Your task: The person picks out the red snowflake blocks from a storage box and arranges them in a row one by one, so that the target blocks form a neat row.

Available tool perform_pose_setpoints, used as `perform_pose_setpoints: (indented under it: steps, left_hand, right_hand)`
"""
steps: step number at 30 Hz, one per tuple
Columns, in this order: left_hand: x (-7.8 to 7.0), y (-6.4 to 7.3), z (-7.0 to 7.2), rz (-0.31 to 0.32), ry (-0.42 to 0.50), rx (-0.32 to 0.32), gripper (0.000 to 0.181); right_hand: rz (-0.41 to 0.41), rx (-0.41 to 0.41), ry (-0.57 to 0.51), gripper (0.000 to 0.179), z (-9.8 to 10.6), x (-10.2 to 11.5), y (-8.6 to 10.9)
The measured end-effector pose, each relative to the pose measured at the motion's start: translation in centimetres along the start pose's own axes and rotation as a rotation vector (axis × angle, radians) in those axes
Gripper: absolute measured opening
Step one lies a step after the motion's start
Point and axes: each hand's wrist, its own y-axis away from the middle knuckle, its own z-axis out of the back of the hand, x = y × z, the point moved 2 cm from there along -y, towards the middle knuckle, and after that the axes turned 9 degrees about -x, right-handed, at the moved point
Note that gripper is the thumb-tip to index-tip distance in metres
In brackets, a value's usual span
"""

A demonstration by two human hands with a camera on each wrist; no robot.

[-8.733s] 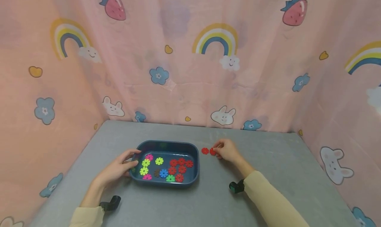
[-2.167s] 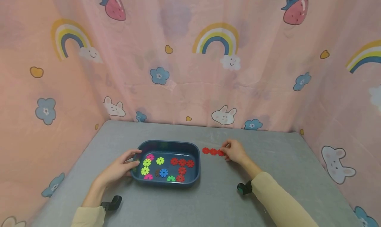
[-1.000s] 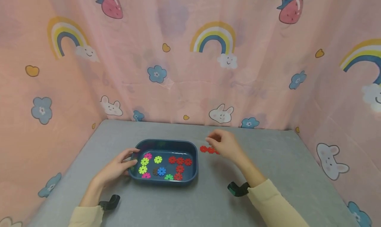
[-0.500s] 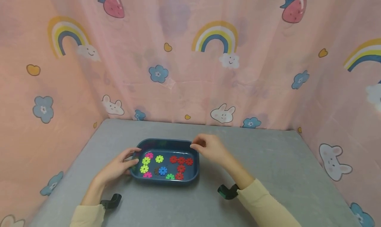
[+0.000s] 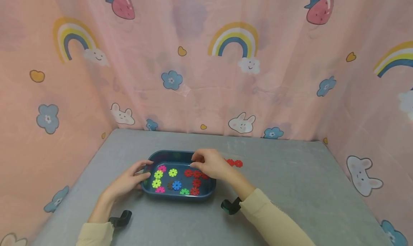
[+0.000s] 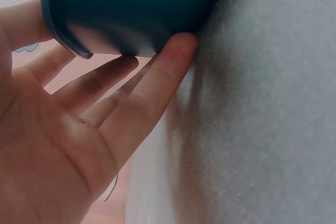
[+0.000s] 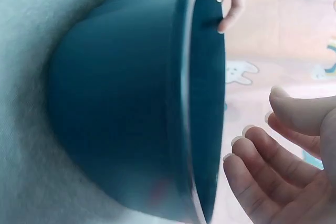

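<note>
A dark blue plastic basin (image 5: 180, 198) holds notched snowflake discs: yellow discs (image 5: 158, 174), pink discs (image 5: 160, 190), red discs (image 5: 196, 183), a blue disc (image 5: 176, 185), a green disc (image 5: 184, 191) and a brown disc (image 5: 169, 186). My left hand (image 5: 127, 179) grips its left end; in the left wrist view, fingers (image 6: 173, 56) press the outer wall. Over the right side hovers my right hand (image 5: 209, 163), fingers loosely bent with nothing between them, as the right wrist view confirms. It covers part of the red discs below. More red discs (image 5: 238, 163) lie in a row on the table.
The grey table (image 5: 290, 188) ends at a pink patterned curtain (image 5: 206, 95) at the back and sides. The right forearm crosses in front of the basin's right end. Each wrist carries a small black camera (image 5: 230, 206).
A red disc has left the basin and a third has joined the row on the table. My right hand has since moved left from the row to above the basin. My left hand stays put.
</note>
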Motion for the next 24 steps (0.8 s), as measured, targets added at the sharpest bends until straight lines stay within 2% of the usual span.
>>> perform_pose_setpoints:
  steps: [10,16,24]
  left_hand:
    - [0.0,0.0,-0.2,0.016,0.000,-0.003,0.051]
    - [-0.1,0.0,-0.3,0.002,0.006,0.001,0.052]
    - [0.4,-0.3,0.0,0.016,-0.005,-0.007,0.051]
  right_hand:
    - [-0.012,0.047,0.050,0.021,-2.2,-0.1,-1.0]
    - [-0.047,0.074,0.046,0.024,-3.2,-0.5,-1.3]
    - [-0.101,0.094,0.056,0.025,-4.6,-1.4,-2.1]
